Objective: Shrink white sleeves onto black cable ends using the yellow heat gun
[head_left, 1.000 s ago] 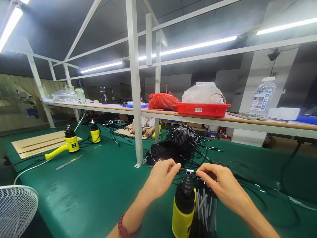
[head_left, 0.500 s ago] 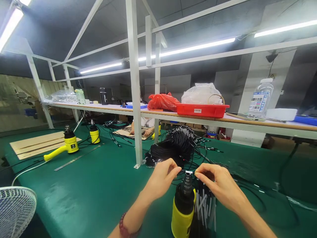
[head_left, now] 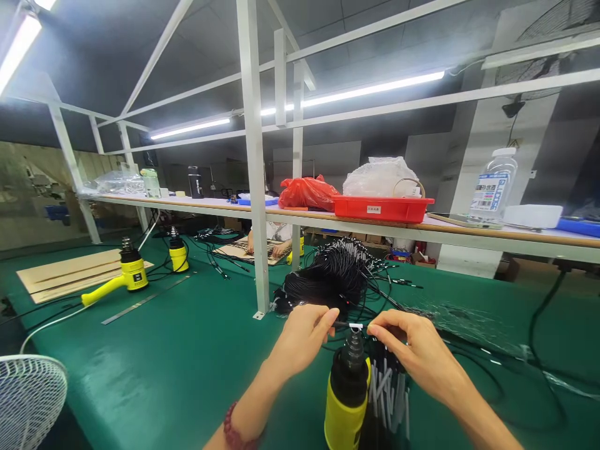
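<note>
Two hands, the left hand (head_left: pixel 300 342) and the right hand (head_left: pixel 415 353), pinching a black cable (head_left: pixel 342 325) with a white sleeve (head_left: pixel 356 326) just above the nozzle of an upright yellow heat gun (head_left: pixel 347 390), fingers (head_left: pixel 328 317) clenched from both sides. Hanging cable ends (head_left: pixel 389 394) just beside the gun, over the near part of the green tabletop (head_left: pixel 150 369). Farther off, a heaped coil of black cables (head_left: pixel 328 281).

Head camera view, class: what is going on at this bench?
The left hand and right hand pinch a black cable carrying a white sleeve, just above the nozzle of an upright yellow heat gun. A heap of black cables lies beyond them on the green bench. Farther off, a co-worker has both hands on a board.
</note>
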